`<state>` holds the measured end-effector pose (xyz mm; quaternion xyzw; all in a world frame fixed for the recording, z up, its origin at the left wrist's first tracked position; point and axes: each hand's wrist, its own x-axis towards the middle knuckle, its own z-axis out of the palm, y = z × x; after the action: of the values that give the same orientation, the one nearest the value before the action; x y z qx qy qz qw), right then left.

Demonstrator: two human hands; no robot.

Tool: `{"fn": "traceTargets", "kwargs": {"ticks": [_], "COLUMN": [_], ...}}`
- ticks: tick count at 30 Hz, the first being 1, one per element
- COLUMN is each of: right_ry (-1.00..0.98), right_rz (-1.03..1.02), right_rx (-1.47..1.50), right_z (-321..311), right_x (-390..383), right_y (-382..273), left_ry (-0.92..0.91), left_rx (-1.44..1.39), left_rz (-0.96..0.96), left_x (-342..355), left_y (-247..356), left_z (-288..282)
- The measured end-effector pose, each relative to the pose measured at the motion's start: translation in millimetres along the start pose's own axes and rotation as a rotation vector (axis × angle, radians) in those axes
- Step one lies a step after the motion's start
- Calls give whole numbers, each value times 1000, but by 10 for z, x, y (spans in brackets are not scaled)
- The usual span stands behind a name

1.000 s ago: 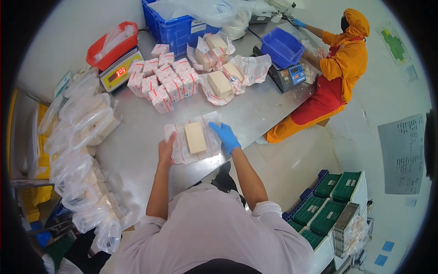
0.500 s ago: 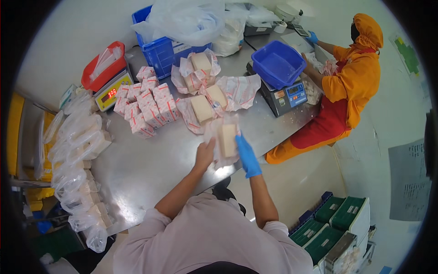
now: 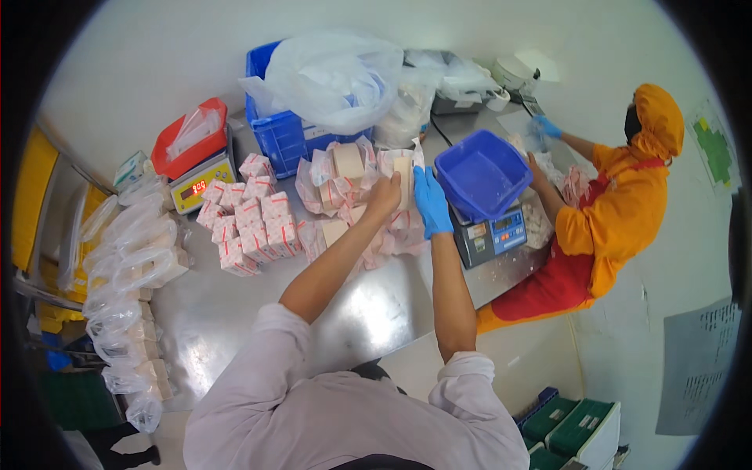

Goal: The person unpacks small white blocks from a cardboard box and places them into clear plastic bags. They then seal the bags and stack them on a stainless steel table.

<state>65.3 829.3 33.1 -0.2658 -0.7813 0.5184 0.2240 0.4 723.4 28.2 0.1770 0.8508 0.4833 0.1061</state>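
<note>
A cream-coloured block (image 3: 403, 174) stands between my hands at the far part of the steel table, with its printed paper wrapper open around it. My bare left hand (image 3: 385, 197) grips its left side with bent fingers. Along its right side, my blue-gloved right hand (image 3: 432, 202) presses with fingers stretched. Other cream blocks on open wrappers lie just left of the hands, among them one farther back (image 3: 348, 160) and one nearer (image 3: 334, 232), partly hidden by my left forearm. A stack of wrapped blocks (image 3: 254, 223) in white and red paper sits farther left.
A blue basin (image 3: 483, 174) rests on a dark scale (image 3: 493, 235) to the right. At the back are a red tray (image 3: 190, 139) on a yellow scale (image 3: 202, 185) and a blue crate (image 3: 274, 145). Bagged blocks (image 3: 133, 290) line the left edge. A co-worker in orange (image 3: 627, 211) works at right.
Both hands have moved away from me with the block, from the table's near edge to the group of unwrapped blocks. The view has tilted, so the table sits lower in the picture.
</note>
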Motion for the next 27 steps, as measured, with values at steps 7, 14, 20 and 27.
{"fn": "traceTargets", "kwargs": {"ticks": [7,14,20,27], "right_ry": [-277,-404,-56,-461], "right_rz": [324,185,-15,-123], "right_rx": [52,239,493,395], "right_z": [1087,525,868,1879], "right_x": [1180,1517,63,-1272], "right_y": [478,1686,61,63], "left_ry": [16,-161,341,-123], "left_rx": [405,-425,411,964], "left_rz": [87,51,213,666], "left_x": [1426,419,-751,-488], "left_y": [-762,18,-1356,-1775], "left_z": [352,3,-1809,-2231]}}
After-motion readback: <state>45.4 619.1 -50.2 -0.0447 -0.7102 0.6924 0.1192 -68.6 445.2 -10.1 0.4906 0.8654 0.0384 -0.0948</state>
